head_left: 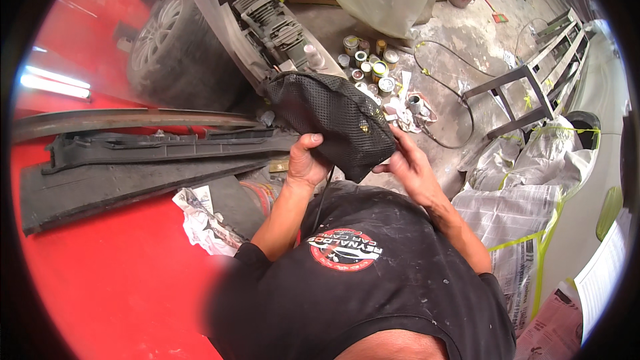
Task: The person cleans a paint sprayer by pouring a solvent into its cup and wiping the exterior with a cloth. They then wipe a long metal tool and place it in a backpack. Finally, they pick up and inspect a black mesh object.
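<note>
In front of my chest I hold up a black mesh bag (pixel 333 117), its fabric sagging in folds. My left hand (pixel 305 165) grips its lower left side, thumb up, with most fingers hidden behind or under it. At the right lower edge, my right hand (pixel 411 168) takes hold with the thumb below and the fingers partly behind the mesh. Something yellowish shows faintly through the weave, too unclear to name. A thin dark cord (pixel 325 195) hangs beside my left wrist.
Several paint cans (pixel 379 70) stand on the concrete floor beyond the bag, near a machine with a motor (pixel 267 23). A black hose (pixel 470 117) curls beside a metal frame (pixel 527 87). Dark trim panels (pixel 153 153) lie on a red surface (pixel 100 280) at left. Newspaper masking (pixel 513 210) covers parts at right.
</note>
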Available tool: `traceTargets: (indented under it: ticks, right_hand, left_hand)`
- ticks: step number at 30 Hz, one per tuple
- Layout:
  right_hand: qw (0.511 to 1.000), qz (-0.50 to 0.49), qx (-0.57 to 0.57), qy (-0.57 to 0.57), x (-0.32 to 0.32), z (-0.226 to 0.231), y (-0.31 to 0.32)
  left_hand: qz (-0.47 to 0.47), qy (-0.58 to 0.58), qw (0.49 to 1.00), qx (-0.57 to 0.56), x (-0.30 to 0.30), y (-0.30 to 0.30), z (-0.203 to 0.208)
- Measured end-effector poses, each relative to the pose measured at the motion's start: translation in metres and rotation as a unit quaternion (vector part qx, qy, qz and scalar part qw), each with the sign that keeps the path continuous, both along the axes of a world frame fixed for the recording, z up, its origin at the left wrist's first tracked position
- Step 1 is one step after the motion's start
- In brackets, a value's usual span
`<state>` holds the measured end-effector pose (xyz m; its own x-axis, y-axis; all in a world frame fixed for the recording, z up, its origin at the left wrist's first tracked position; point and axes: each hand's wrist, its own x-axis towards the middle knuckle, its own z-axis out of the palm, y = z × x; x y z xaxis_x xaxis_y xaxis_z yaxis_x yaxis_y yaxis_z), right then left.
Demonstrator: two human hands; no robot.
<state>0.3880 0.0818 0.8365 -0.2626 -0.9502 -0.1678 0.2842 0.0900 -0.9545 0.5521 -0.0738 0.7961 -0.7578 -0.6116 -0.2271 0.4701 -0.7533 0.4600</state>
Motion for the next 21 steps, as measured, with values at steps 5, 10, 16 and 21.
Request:
traceTargets:
  ticks: [5, 10, 16, 21]
  right_hand:
    - [0.998, -0.037, -0.026, 0.036, 0.003, -0.004, -0.007]
    - [0.995, -0.101, -0.015, -0.019, 0.001, -0.005, 0.000]
    - [0.990, -0.122, -0.055, -0.036, 0.004, 0.003, 0.000]
    - [0.985, -0.052, 0.024, -0.165, -0.022, -0.001, 0.015]
  left_hand:
    - [0.013, -0.012, 0.998, -0.061, -0.004, 0.007, 0.008]
    - [0.068, -0.005, 0.997, 0.019, -0.014, 0.012, 0.021]
    - [0.078, -0.025, 0.996, 0.040, -0.017, 0.015, 0.012]
    - [0.024, -0.003, 0.997, 0.068, -0.008, 0.011, 0.005]
